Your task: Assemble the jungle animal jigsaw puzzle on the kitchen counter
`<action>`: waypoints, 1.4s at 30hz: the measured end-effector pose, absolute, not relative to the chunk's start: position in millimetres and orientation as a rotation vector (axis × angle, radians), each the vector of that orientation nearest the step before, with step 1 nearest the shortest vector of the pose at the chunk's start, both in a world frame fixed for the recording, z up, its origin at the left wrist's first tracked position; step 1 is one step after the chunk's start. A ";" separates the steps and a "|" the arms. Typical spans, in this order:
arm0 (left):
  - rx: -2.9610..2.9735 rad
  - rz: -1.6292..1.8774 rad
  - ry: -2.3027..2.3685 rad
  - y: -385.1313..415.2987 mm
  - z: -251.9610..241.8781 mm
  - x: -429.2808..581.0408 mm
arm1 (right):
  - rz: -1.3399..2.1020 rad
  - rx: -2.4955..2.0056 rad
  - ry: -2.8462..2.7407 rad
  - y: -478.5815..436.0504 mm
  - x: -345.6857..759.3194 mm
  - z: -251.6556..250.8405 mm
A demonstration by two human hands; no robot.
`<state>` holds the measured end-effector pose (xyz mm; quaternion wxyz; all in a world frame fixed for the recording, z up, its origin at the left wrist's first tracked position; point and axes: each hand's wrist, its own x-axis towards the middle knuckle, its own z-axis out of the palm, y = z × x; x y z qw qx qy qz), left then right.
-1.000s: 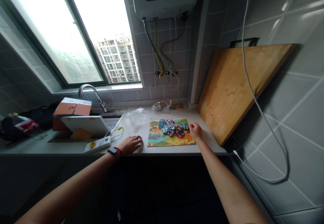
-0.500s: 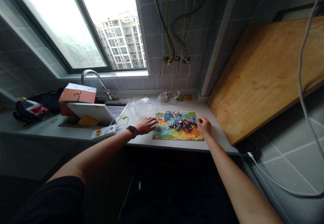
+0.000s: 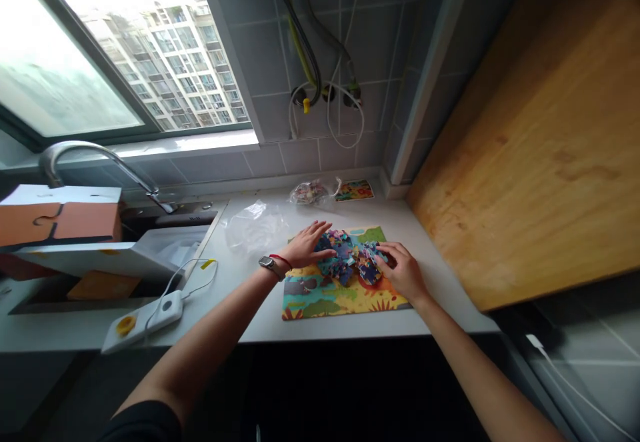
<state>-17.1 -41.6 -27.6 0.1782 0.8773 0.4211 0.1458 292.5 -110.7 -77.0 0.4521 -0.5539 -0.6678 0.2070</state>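
A heap of small jigsaw puzzle pieces (image 3: 343, 262) in blue, purple and pink lies on a colourful picture board (image 3: 325, 302) with animals and plants on it. My left hand (image 3: 306, 245), with a watch and a red band at the wrist, is at the left side of the heap, fingers spread and holding nothing. My right hand (image 3: 403, 270) is at the heap's right side, thumb and fingers curved apart around the edge pieces. Whether a piece sits between those fingertips is hard to make out.
Behind the board are a clear plastic bag (image 3: 257, 229), a bag of pieces (image 3: 311, 193) and a small picture card (image 3: 355, 191). A power strip (image 3: 145, 322) lies left, near the sink with its faucet (image 3: 115, 162) and a box (image 3: 60, 222). A wooden board (image 3: 540, 162) leans at right.
My view has come closer and turned to the right. My left hand has moved right and forward to the heap. My right hand's fingers have spread out from a closed shape beside the pieces.
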 end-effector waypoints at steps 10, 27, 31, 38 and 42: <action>2.253 0.734 1.085 -21.4 -50.2 -17.6 | 0.988 -1.415 -1.987 -45.5 302.2 -41.4; 2.241 0.768 1.016 -25.2 -54.4 -26.3 | 1.597 -1.320 -1.444 2.9 292.2 -40.5; 2.261 0.778 1.020 -25.1 -54.5 -25.2 | 1.572 -1.344 -1.522 0.3 285.5 -46.2; 2.426 0.659 0.929 -39.3 -38.4 -17.0 | 1.366 -1.379 -1.732 -3.9 278.0 -48.2; 2.576 0.501 0.815 -59.4 -35.4 -4.7 | 1.346 -1.335 -1.676 -4.0 275.2 -50.5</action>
